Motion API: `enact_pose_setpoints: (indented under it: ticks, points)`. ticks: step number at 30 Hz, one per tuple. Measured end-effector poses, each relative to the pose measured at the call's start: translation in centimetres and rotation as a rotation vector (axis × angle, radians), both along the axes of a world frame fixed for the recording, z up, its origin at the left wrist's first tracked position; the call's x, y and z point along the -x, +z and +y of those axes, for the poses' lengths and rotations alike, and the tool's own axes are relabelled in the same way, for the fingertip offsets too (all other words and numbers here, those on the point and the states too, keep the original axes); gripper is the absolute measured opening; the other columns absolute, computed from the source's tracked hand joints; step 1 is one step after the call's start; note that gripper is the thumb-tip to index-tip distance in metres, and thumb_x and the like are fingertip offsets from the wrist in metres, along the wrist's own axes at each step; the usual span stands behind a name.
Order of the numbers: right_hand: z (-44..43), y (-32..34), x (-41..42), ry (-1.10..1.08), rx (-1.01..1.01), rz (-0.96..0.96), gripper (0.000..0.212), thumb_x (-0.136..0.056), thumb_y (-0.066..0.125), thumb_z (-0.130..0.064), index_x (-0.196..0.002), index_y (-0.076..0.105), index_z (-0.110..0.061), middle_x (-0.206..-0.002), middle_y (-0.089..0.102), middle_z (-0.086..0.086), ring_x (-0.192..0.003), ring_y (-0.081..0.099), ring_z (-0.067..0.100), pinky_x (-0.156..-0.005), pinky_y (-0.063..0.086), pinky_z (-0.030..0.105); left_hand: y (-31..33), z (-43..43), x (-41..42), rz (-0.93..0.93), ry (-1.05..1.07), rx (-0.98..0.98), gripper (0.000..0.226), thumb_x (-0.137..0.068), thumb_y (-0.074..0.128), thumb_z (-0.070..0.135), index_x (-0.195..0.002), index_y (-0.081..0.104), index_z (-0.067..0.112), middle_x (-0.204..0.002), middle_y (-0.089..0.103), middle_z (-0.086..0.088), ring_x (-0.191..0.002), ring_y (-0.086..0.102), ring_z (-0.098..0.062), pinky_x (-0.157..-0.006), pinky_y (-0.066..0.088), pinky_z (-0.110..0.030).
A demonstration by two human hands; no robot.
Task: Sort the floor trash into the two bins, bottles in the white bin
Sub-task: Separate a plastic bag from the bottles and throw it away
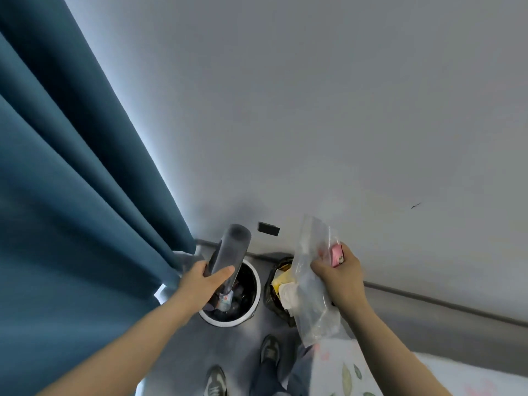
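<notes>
Your left hand (204, 278): grip curled round a grey bottle (228, 252), held tilted over the white bin (225, 322). Your right hand (338, 274): grip pinching a clear bag (310, 304) and a pink packet (337, 254) above the dark bin (268, 290).

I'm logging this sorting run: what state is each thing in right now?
Left hand: grips the bottle.
Bottle: tilted, over the white bin.
White bin: open, bottles inside.
Dark bin: open, yellow and white trash inside.
Right hand: grips plastic bag and pink packet.
Plastic bag: crumpled, held above dark bin.
</notes>
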State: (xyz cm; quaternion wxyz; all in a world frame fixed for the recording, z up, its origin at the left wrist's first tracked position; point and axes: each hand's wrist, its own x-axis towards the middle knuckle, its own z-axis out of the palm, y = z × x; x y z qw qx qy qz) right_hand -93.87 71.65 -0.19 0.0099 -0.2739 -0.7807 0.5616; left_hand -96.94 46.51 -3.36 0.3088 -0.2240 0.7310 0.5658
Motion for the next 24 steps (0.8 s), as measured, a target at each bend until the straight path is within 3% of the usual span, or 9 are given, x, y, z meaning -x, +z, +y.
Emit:
enact_pose_setpoints:
  ticks: [4, 7, 13, 19, 24]
  points:
    - [1.8, -4.7, 1.5, 0.001, -0.001, -0.127, 0.018, -0.074, 0.063, -0.003, -0.076, 0.045, 0.0, -0.063, 0.041, 0.003, -0.055, 0.034, 0.015, -0.048, 0.032, 0.025, -4.2, 1.3, 1.1, -0.115, 0.043, 0.082, 0.034, -0.083, 0.071, 0.034, -0.087, 0.053, 0.006, -0.063, 0.056, -0.008, -0.05, 0.045, -0.021, -0.047, 0.04, -0.025]
    - [2.9, -7.9, 2.4, 0.009, 0.008, -0.214, 0.019, -0.076, 0.063, -0.003, -0.073, 0.045, -0.009, -0.062, 0.04, 0.002, -0.051, 0.033, 0.013, -0.043, 0.031, 0.018, -7.7, 1.8, 1.9, -0.182, 0.046, 0.142, 0.04, -0.083, 0.07, 0.037, -0.093, 0.056, 0.002, -0.071, 0.059, -0.013, -0.048, 0.044, -0.02, -0.043, 0.037, -0.023]
    - [3.8, -14.7, 3.3, 0.013, -0.027, -0.343, 0.025, -0.075, 0.064, -0.005, -0.067, 0.042, -0.013, -0.058, 0.04, 0.001, -0.051, 0.034, 0.015, -0.048, 0.031, 0.026, -14.9, 2.5, 3.0, -0.29, -0.008, 0.288, 0.04, -0.086, 0.067, 0.034, -0.102, 0.05, 0.001, -0.076, 0.058, -0.014, -0.041, 0.039, -0.017, -0.036, 0.032, -0.019]
    - [3.5, -21.5, 3.4, -0.012, -0.086, -0.436, 0.02, -0.078, 0.067, -0.008, -0.076, 0.048, -0.016, -0.062, 0.046, 0.0, -0.052, 0.041, 0.015, -0.05, 0.037, 0.025, -21.9, 1.9, 4.2, -0.329, -0.157, 0.467, 0.042, -0.083, 0.066, 0.045, -0.102, 0.053, 0.01, -0.088, 0.067, -0.008, -0.057, 0.056, -0.019, -0.049, 0.047, -0.024]
    - [3.2, -27.1, 3.4, -0.023, -0.124, -0.505, 0.016, -0.08, 0.066, -0.012, -0.087, 0.052, -0.013, -0.066, 0.048, 0.0, -0.054, 0.044, 0.015, -0.049, 0.036, 0.023, -27.8, 1.6, 5.0, -0.324, -0.29, 0.529, 0.049, -0.081, 0.065, 0.047, -0.11, 0.053, 0.01, -0.103, 0.063, -0.008, -0.091, 0.063, -0.028, -0.082, 0.055, -0.037]
